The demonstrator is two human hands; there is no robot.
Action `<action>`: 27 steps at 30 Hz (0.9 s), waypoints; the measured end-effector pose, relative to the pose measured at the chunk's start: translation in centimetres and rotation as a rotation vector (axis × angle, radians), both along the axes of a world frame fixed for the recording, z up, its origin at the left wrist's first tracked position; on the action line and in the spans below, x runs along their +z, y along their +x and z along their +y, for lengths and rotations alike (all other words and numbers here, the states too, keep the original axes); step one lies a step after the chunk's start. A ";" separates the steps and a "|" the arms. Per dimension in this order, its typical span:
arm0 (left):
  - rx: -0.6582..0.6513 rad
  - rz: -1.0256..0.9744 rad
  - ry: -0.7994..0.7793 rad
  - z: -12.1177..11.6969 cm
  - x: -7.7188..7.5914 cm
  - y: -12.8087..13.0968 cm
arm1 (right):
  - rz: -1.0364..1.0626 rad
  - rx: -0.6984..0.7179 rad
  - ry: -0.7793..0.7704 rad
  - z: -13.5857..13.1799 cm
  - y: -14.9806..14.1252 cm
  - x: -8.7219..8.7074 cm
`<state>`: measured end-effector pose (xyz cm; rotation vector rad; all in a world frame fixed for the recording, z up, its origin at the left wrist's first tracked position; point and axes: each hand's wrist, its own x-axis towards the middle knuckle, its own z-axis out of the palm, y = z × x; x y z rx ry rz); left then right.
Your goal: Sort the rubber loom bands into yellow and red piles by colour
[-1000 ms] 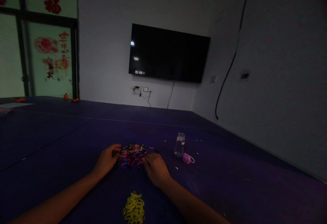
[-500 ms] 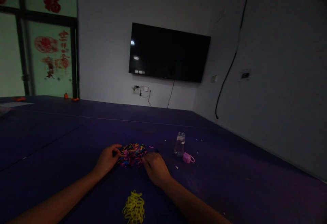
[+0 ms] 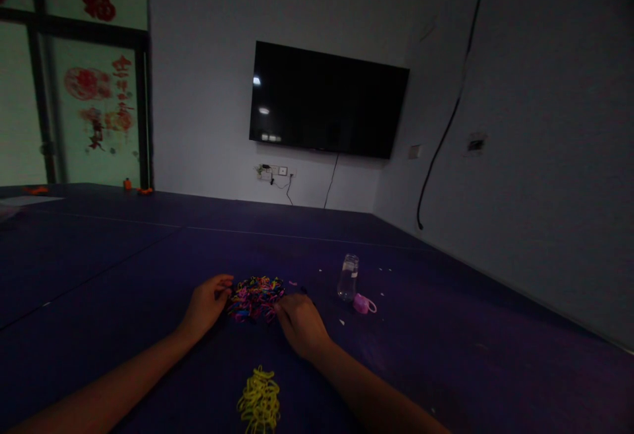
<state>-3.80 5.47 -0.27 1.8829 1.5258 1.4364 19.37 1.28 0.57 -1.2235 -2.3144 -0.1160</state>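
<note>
a pile of mixed-colour bands (image 3: 255,298) lies on the purple surface (image 3: 163,394), betw. the person's two hands & well short of the far edge. l. hand (image 3: 205,303) is at the pile's left side: fingers loosely curved, thumb & index spread apart; can't tell if the tips touch any bands. r. hand (image 3: 298,320) is at the pile's right side, fingers bent down, thumb close to them; can't tell if they pinch a band.

a heap of yellow bands (image 3: 259,402) sits twd the near edge, apart from both hands. twd the right edge from r. hand, a clear bottle (image 3: 348,280) stands w/ a pink lid (image 3: 361,303) just beside its base. a small pink piece (image 3: 292,283) lies just off the pile, & white scraps (image 3: 342,322) are scattered nr the bottle.

along the far edge, by a glass door (image 3: 99,110) w/ red characters, are small orange items (image 3: 127,183). past that edge a dark tv (image 3: 327,104) hangs on the wall. a black cable (image 3: 453,110) runs down the right-hand wall, its end nr the right edge.
</note>
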 end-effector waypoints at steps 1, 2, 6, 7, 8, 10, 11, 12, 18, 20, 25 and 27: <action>-0.005 -0.005 -0.006 0.0 0.0 0.0 | -0.003 -0.001 0.004 0.0 0.0 0.0; -0.009 0.000 -0.010 -0.1 0.1 0.1 | -0.007 -0.001 0.009 0.0 0.0 0.0; -0.034 0.095 -0.023 -0.6 0.5 0.7 | -0.015 0.005 0.022 -0.1 0.0 -0.1; -0.050 0.119 -0.031 -0.7 0.6 0.8 | -0.016 0.004 0.022 -0.1 -0.1 -0.1; -0.066 0.136 -0.044 -0.8 0.6 0.9 | -0.017 0.003 0.023 0.0 0.0 -0.1; -0.090 0.158 -0.073 -0.7 0.5 0.9 | -0.018 0.005 0.027 0.1 0.0 -0.1; -0.093 0.162 -0.086 -0.6 0.4 0.9 | -0.020 0.007 0.027 0.1 0.0 -0.1; -0.093 0.162 -0.094 -0.5 0.3 0.8 | -0.020 0.010 0.027 0.2 0.0 -0.1; -0.059 0.057 -0.079 0.3 -0.4 -0.1 | -0.016 0.024 -0.001 0.0 0.1 0.1; -0.041 0.009 -0.067 0.4 -0.5 -0.3 | -0.017 0.026 -0.010 -0.2 0.1 0.3; 0.008 -0.027 -0.069 0.4 -0.3 -0.4 | -0.027 0.013 -0.024 -0.2 0.0 0.3; 0.020 -0.024 -0.060 0.3 -0.1 -0.3 | -0.026 0.018 -0.024 -0.1 0.0 0.3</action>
